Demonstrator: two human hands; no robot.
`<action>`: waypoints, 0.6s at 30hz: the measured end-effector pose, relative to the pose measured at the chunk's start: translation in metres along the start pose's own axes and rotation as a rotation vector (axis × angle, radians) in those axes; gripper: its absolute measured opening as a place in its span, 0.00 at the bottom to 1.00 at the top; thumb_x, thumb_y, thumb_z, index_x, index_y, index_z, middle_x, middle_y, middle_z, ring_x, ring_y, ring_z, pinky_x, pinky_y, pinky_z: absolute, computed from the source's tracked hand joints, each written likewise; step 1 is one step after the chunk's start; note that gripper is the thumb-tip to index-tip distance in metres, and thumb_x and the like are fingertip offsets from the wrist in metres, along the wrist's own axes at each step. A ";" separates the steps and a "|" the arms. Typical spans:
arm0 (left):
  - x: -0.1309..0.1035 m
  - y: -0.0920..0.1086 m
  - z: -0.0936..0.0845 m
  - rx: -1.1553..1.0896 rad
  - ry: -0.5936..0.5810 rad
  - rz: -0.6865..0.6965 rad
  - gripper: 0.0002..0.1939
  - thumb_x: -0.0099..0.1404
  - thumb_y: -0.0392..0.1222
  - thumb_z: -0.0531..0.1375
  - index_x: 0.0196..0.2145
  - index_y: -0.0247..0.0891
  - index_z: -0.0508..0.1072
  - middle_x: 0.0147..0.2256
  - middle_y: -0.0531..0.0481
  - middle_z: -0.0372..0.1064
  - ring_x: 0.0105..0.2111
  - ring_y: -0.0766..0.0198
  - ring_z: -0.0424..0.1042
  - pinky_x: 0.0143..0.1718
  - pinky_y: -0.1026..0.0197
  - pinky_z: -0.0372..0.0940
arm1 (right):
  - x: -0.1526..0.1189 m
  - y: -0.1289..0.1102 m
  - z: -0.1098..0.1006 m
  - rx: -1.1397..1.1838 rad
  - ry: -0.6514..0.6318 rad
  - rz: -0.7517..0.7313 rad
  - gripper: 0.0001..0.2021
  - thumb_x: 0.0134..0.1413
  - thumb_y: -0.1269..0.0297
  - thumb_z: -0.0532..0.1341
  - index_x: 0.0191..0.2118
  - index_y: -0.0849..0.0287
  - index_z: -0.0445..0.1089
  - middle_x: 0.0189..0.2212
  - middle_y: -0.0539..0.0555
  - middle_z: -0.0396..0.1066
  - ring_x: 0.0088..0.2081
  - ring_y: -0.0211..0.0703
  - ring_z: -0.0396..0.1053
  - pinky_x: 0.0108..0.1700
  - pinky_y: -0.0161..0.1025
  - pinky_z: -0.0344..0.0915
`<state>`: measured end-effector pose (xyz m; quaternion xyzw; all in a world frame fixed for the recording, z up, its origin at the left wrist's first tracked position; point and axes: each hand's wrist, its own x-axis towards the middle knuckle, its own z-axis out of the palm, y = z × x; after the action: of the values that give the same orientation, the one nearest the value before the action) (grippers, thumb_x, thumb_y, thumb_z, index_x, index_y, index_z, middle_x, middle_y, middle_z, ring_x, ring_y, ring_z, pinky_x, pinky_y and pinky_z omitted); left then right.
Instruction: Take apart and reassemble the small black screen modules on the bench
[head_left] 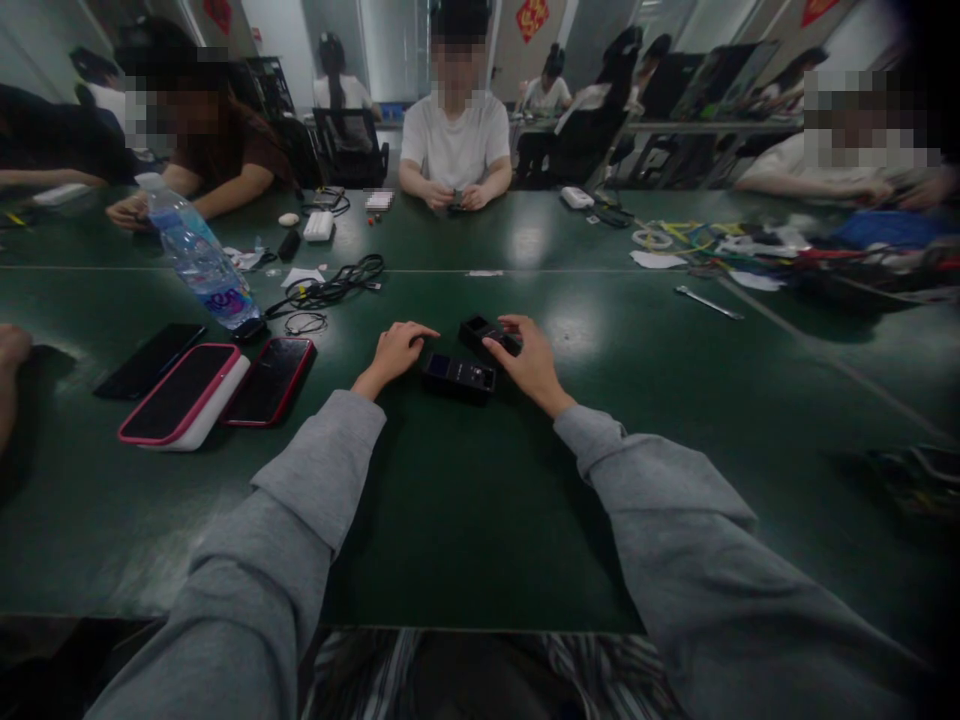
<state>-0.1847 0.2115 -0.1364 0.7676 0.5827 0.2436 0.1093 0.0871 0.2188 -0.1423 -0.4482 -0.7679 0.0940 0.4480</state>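
Two black handheld devices lie on a dark green table (480, 530) directly in front of the wearer, one nearer and one farther, each with a small dark display toward its left end. The right hand (531, 358) is closed around the right end of the far device (480, 332), with the thumb on the near side and the fingers on the far side; the device lies obliquely, its left end directed away from the wearer. The near device (459, 376) lies face up just in front of it, with small buttons toward its right end; whether the two devices touch cannot be told. The left hand (397, 352) is partly open and empty, its index finger extended toward the devices and its other fingers curled, just beside the left end of the near device; contact with either device cannot be determined. To the left lie a red-edged phone (271, 380), a pink-rimmed phone (184, 392) and a dark flat device (151, 358), with a clear bottle (199, 255) beyond them. A coiled black cable (337, 287) lies to the right of the bottle. At right, a wrench (709, 302) lies near a tangle of cables (757, 245). A person in a white shirt (456, 145) sits across the table.
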 end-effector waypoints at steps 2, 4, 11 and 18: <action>0.000 0.000 0.000 0.000 0.009 0.006 0.19 0.70 0.36 0.50 0.50 0.50 0.75 0.53 0.52 0.72 0.55 0.54 0.65 0.55 0.47 0.60 | -0.002 -0.002 -0.002 -0.008 -0.087 -0.027 0.20 0.66 0.47 0.54 0.57 0.52 0.65 0.52 0.58 0.68 0.51 0.53 0.69 0.53 0.54 0.68; 0.000 0.000 0.001 -0.001 0.018 0.010 0.18 0.70 0.36 0.51 0.51 0.49 0.75 0.52 0.52 0.72 0.54 0.54 0.66 0.55 0.48 0.60 | -0.006 -0.006 -0.006 -0.060 -0.207 -0.056 0.21 0.66 0.52 0.54 0.60 0.51 0.64 0.53 0.59 0.67 0.52 0.55 0.68 0.54 0.56 0.68; -0.001 -0.001 0.003 0.012 0.025 0.009 0.16 0.70 0.38 0.52 0.50 0.49 0.74 0.52 0.51 0.72 0.54 0.53 0.66 0.54 0.47 0.61 | -0.058 -0.021 -0.064 -0.169 -0.382 -0.045 0.30 0.61 0.55 0.59 0.67 0.51 0.55 0.56 0.60 0.65 0.52 0.58 0.69 0.51 0.58 0.70; -0.002 -0.002 0.004 0.024 0.018 0.012 0.16 0.71 0.38 0.52 0.51 0.50 0.74 0.54 0.52 0.71 0.55 0.54 0.65 0.55 0.46 0.60 | -0.150 0.043 -0.208 -0.597 -0.089 0.147 0.29 0.60 0.50 0.60 0.65 0.47 0.59 0.53 0.65 0.68 0.51 0.65 0.69 0.50 0.60 0.66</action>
<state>-0.1841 0.2109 -0.1413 0.7701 0.5819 0.2444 0.0933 0.3032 0.0741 -0.1354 -0.6098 -0.7459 -0.0840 0.2543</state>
